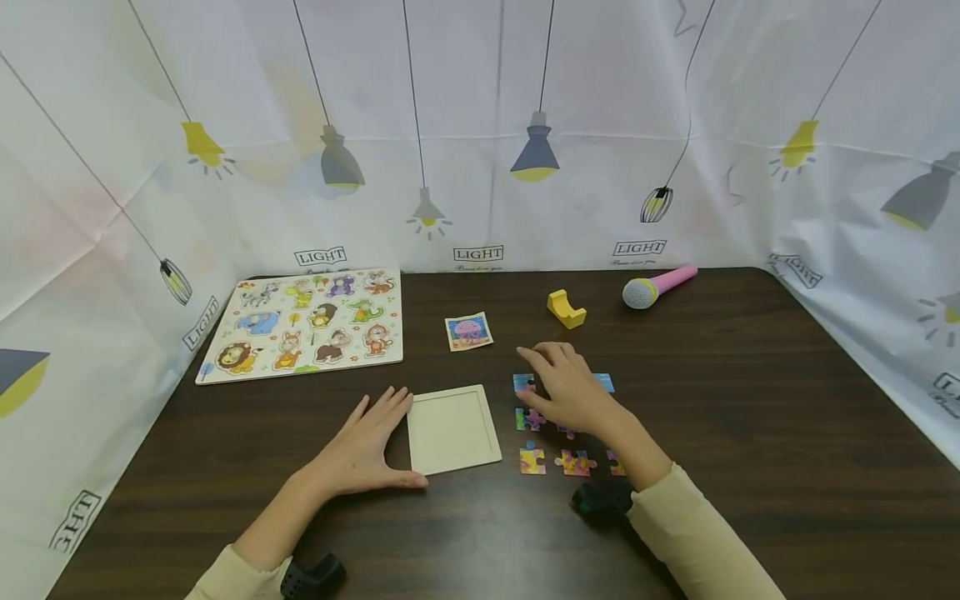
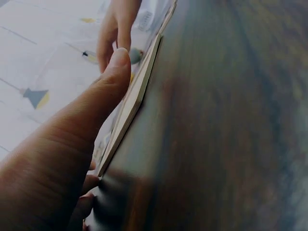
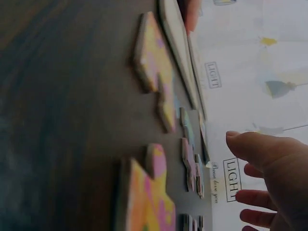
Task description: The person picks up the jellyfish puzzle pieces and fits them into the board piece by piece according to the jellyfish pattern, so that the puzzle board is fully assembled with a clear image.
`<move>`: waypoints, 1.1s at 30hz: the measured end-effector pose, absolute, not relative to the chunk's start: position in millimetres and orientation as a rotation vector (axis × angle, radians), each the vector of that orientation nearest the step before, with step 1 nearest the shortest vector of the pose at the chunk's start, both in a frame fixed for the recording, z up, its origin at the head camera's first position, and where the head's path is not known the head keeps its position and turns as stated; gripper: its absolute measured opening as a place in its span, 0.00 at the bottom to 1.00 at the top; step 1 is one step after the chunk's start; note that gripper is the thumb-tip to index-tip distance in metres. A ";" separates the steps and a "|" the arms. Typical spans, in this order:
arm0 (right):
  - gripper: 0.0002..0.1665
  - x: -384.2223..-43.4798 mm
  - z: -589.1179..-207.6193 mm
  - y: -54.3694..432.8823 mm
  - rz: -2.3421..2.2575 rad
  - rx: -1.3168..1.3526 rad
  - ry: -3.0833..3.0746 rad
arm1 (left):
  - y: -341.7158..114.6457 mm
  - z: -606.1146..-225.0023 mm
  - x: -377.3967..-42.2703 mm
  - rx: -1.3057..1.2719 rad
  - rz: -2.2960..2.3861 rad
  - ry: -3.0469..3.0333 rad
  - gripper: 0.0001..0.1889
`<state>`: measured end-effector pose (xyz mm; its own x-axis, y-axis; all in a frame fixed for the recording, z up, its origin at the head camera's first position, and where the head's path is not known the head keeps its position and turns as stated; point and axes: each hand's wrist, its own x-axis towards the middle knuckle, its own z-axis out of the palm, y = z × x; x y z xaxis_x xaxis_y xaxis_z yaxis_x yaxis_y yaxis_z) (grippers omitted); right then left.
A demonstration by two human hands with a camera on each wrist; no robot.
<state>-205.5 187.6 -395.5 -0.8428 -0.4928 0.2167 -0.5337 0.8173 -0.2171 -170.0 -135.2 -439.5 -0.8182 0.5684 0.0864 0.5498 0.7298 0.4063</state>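
A cream square puzzle tray (image 1: 453, 429) lies flat on the dark table. My left hand (image 1: 367, 450) spreads along the tray's left side, fingertips by its upper corner and thumb by its lower one. To the tray's right lie several colourful jigsaw pieces (image 1: 532, 461), set out in rough rows. Over the upper rows is my right hand (image 1: 573, 392), covering some of them. In the right wrist view that hand (image 3: 274, 178) shows its thumb and fingers apart with nothing between them, and pink-and-yellow pieces (image 3: 154, 57) lie on the table.
Behind the tray sits a small octopus picture card (image 1: 470, 332). A white animal puzzle board (image 1: 307, 325) occupies the back left. Toward the back right are a yellow curved block (image 1: 566, 310) and a pink toy microphone (image 1: 660, 286). A lamp-print curtain (image 1: 480, 125) hangs behind.
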 end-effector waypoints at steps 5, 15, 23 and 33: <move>0.34 -209.5 -404.5 186.7 0.420 0.854 -2.849 | -134.6 -442.7 -168.9 0.966 0.629 2.921 0.58; 0.24 -213.8 -415.4 190.6 0.380 0.816 -2.871 | -136.9 -446.4 -168.0 0.995 0.658 2.956 0.55; 0.22 -213.2 -418.2 191.3 0.433 0.770 -2.888 | -136.5 -448.7 -169.3 1.037 0.664 2.985 0.55; 0.20 -214.2 -418.3 190.6 0.502 0.724 -2.888 | -136.7 -450.8 -168.6 1.050 0.659 3.002 0.55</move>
<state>-214.2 190.6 -418.3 -0.8779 -0.4367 0.1963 -0.4773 0.8303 -0.2878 -168.6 -136.7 -450.8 -0.7860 0.5743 0.2288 0.6173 0.7097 0.3395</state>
